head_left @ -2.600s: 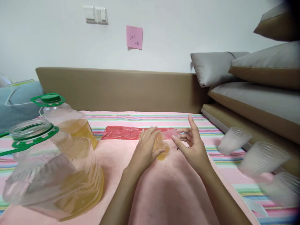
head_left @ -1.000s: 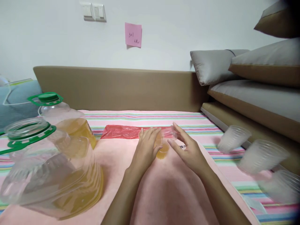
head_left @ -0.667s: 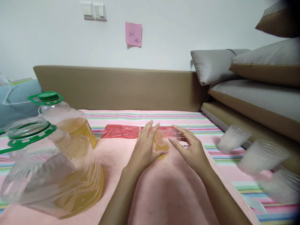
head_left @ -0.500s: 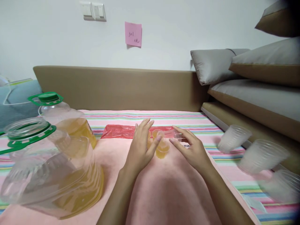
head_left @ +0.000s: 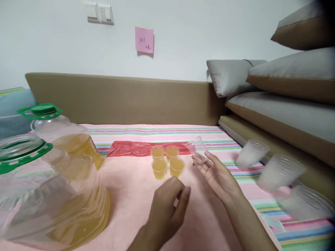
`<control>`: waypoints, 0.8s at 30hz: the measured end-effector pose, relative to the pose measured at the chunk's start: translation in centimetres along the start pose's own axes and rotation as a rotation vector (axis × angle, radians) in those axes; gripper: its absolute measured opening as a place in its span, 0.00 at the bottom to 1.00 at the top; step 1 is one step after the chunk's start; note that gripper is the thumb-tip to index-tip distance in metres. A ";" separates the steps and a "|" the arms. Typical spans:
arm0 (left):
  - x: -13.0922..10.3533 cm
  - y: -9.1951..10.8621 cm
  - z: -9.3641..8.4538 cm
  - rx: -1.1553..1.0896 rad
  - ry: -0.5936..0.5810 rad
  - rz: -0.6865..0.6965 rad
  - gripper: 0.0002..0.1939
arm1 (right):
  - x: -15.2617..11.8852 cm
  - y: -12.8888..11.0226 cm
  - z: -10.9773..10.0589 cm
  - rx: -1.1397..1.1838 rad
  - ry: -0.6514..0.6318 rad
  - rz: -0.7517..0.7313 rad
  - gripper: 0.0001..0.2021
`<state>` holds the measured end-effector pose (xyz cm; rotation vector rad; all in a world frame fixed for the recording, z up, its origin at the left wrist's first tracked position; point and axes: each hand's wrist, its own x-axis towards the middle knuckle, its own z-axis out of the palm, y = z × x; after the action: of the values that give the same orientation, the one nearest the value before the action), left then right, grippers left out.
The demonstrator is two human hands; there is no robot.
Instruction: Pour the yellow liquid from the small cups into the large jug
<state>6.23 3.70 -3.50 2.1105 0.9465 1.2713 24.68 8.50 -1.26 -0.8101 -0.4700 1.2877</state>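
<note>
My right hand holds a clear plastic cup, tilted, with the fingers beneath it and the thumb at its side. No drink shows in that cup. Several small clear cups of yellow drink stand close together left of it, among them a front left cup and a front right cup. Just in front of these cups is my left hand, its fingers curled inward and the thumb bent toward them. Nothing shows in its grasp, though the fingertips are hidden.
Two big jugs with green handles, a near jug and a far jug, hold yellow liquid on the left. Stacks of plastic cups lie on the right, below piled cushions. A red plastic sheet borders the pink cloth.
My left hand has drawn back toward me and curled, uncovering the filled cups. My right hand has turned palm up, raising and tilting the clear cup. The view has shifted slightly right.
</note>
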 end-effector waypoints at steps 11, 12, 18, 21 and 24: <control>-0.1 1.6 3.1 -0.864 0.097 -0.496 0.31 | -7.2 2.2 0.2 -0.113 -0.112 0.054 0.20; 0.1 1.6 2.9 -0.872 0.100 -0.483 0.26 | -7.6 2.3 0.1 -0.140 -0.158 0.055 0.19; -0.1 1.8 3.2 -0.946 0.084 -0.494 0.20 | -7.6 2.6 -2.4 -0.406 -0.230 -0.052 0.18; -0.5 1.6 3.8 -0.940 0.017 -0.494 0.20 | -6.8 1.7 -4.2 -0.562 -0.174 -0.208 0.27; -1.0 1.2 4.2 -0.857 -0.090 -0.497 0.21 | -6.2 0.3 -5.5 -0.618 -0.210 -0.301 0.38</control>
<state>10.07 1.94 -5.03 1.1658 0.6493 1.0399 26.95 1.06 -4.25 -1.0657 -1.1495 0.9514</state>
